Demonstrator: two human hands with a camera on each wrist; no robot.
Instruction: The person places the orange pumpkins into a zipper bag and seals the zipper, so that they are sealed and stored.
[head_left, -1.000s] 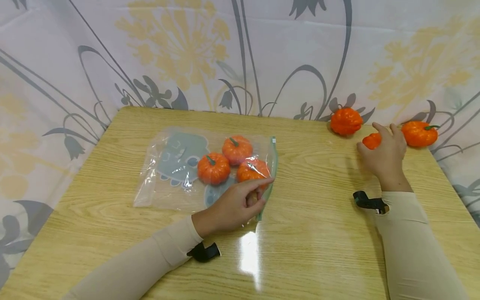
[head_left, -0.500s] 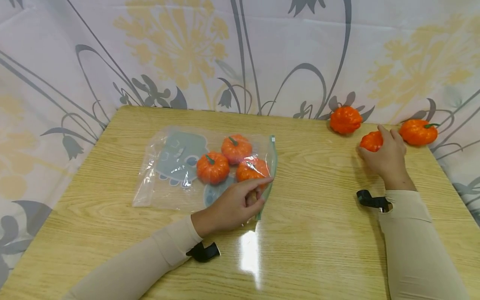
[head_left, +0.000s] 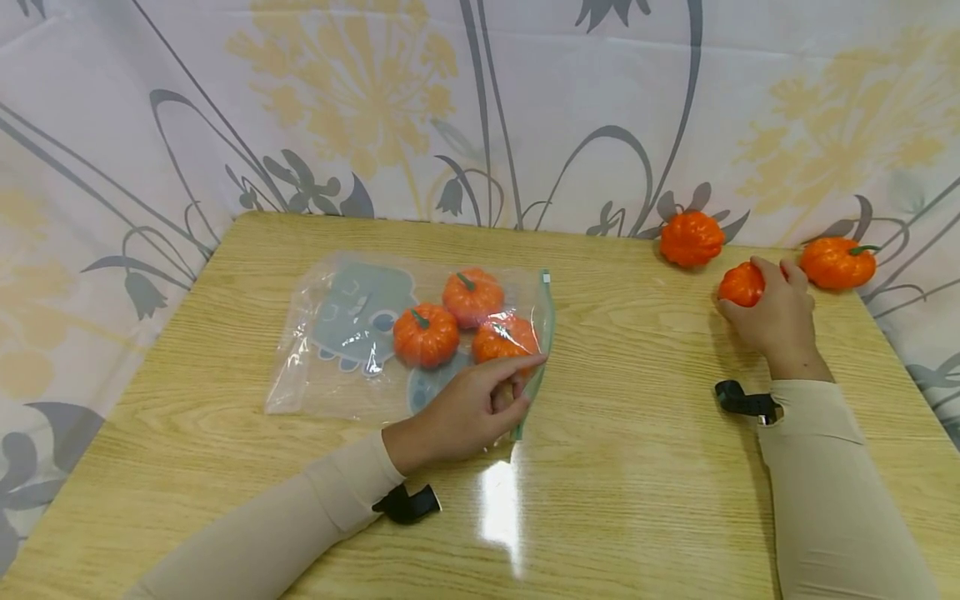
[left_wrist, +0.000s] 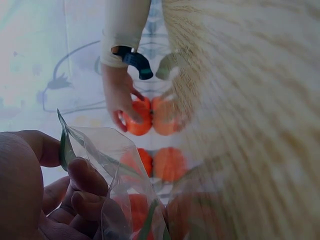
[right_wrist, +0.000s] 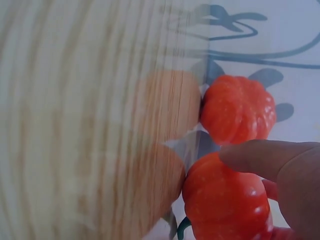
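flowered cloth backs a wooden table. the left hand pinches the green edge of a clear bag with three pumpkins inside. the right hand, fingers and thumb curled, holds another pumpkin on the table near two loose ones. a second ago its fingers stood higher; the left hasn't moved.

The glossy yellow-brown wood-grain table bears a clear, green-edged plastic bag at my left fingers; a round, ribbed orange pumpkin within my right fingers; a second such pumpkin ahead-left of these; a third such pumpkin just right.
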